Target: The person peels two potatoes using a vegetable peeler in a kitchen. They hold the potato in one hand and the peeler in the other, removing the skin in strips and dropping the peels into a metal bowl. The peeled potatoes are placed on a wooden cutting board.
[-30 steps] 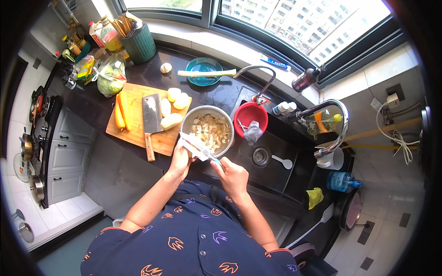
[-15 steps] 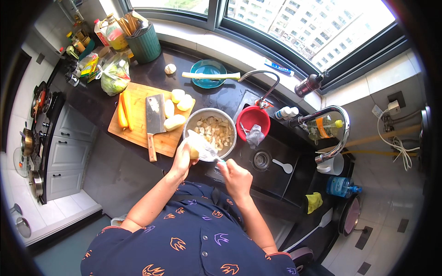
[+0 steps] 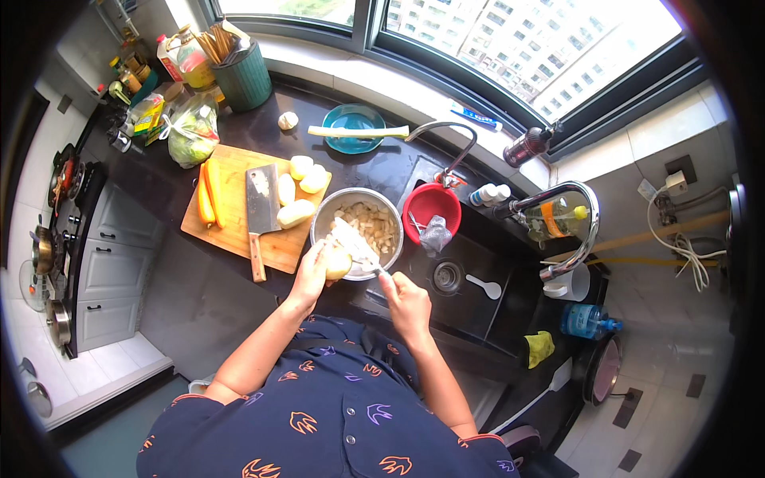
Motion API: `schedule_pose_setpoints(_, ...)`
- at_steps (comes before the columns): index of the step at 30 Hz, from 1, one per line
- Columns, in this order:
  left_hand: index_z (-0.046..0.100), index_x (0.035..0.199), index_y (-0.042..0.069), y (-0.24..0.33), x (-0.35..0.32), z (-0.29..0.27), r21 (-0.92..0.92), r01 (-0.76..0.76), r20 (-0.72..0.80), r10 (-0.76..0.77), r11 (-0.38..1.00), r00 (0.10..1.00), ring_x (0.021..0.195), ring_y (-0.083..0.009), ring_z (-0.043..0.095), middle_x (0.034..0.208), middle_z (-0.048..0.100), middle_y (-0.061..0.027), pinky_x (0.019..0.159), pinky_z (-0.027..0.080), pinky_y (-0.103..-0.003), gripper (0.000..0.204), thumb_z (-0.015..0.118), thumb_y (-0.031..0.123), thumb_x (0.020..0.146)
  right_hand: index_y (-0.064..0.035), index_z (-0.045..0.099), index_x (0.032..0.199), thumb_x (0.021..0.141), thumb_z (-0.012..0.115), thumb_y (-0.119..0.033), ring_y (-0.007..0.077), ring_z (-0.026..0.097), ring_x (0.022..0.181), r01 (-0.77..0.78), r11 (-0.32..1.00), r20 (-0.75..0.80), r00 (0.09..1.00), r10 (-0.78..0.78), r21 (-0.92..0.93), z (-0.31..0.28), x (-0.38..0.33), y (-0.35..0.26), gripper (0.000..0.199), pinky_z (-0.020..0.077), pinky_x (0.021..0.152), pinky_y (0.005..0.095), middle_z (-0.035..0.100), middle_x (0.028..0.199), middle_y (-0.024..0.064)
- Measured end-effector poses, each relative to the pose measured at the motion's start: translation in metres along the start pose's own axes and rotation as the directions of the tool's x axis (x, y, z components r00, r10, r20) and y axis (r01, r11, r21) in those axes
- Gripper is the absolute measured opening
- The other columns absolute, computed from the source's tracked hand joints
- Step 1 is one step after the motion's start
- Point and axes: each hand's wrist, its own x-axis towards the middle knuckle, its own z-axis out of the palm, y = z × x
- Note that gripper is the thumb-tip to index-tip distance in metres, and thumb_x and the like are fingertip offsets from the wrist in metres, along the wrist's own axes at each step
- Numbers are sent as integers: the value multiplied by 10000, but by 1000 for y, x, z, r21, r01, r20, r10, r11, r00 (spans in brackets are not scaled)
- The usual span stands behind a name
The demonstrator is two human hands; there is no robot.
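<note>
My left hand (image 3: pixel 312 279) is wrapped round a pale yellow potato (image 3: pixel 339 264) at the near rim of a metal pot (image 3: pixel 320 217). In my right hand (image 3: pixel 408 304) is the handle of a knife (image 3: pixel 360 253), its broad whitish blade slanting up and left against the potato's far side. Pale brownish pieces (image 3: pixel 370 225) lie in the pot under the blade. Left of it, a wooden cutting board (image 3: pixel 231 243) bears a cleaver (image 3: pixel 261 199), two peeled carrots (image 3: pixel 209 193) and several peeled potatoes (image 3: pixel 296 213).
A teal plate (image 3: pixel 348 146) with a long pale stalk (image 3: pixel 382 132) across it lies behind the pot. To the right, a red basin (image 3: pixel 434 203) stands in the sink (image 3: pixel 456 307), near a white spoon (image 3: pixel 484 285) and curved taps (image 3: pixel 590 215). Bagged greens (image 3: pixel 194 135) sit at far left.
The view has shifted slightly. The potato shows more plainly below the blade, and both hands keep their holds by the pot.
</note>
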Motion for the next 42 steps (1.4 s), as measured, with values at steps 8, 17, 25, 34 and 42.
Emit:
schedule_pose_setpoints(8, 564, 1241, 11, -2, 0, -1, -113, -178, 93, 188, 978, 978, 799, -93, 605, 1012, 650, -53, 659, 498, -242, 421, 491, 386, 1061, -72, 638, 797, 943, 583, -569, 405, 674, 737, -54, 968, 51, 996, 69, -244, 15, 21, 39, 521, 511, 642, 466, 658, 698, 176)
schedule_pose_setpoints(17, 509, 1226, 101, 14, 0, 0, -417, 317, 217, -246, 852, 945, 664, -120, 590, 895, 629, -57, 543, 475, -247, 440, 427, 498, 1055, -40, 578, 743, 967, 639, -438, 259, 514, 496, 55, 979, -30, 998, -50, 194, -1, -3, 2, 460, 431, 515, 373, 515, 575, 143)
schedule_pose_setpoints(25, 517, 1178, 108, 7, -3, 5, -312, 100, 196, -39, 945, 980, 591, -87, 527, 861, 626, -58, 483, 388, -207, 438, 418, 514, 1051, -95, 593, 771, 937, 637, -492, 348, 669, 616, 162, 986, -132, 977, -165, -33, 30, 6, 12, 433, 486, 527, 442, 645, 634, 124)
schedule_pose_setpoints(34, 533, 1134, 87, 22, 0, 10, -406, 285, 80, -276, 868, 958, 625, -109, 528, 859, 608, -58, 490, 387, -225, 323, 383, 367, 1076, -94, 680, 848, 952, 628, -487, 324, 649, 593, 32, 994, 0, 999, -33, 102, 10, -1, 1, 409, 480, 552, 402, 633, 632, 125)
schedule_pose_setpoints(42, 514, 1131, 85, 1, 0, 0, -369, 265, 171, -215, 891, 962, 586, -106, 515, 875, 611, -64, 482, 386, -219, 323, 397, 381, 1076, -104, 560, 760, 939, 641, -478, 320, 645, 566, 379, 913, -142, 906, -400, -151, 29, 1, 0, 423, 467, 497, 427, 600, 596, 115)
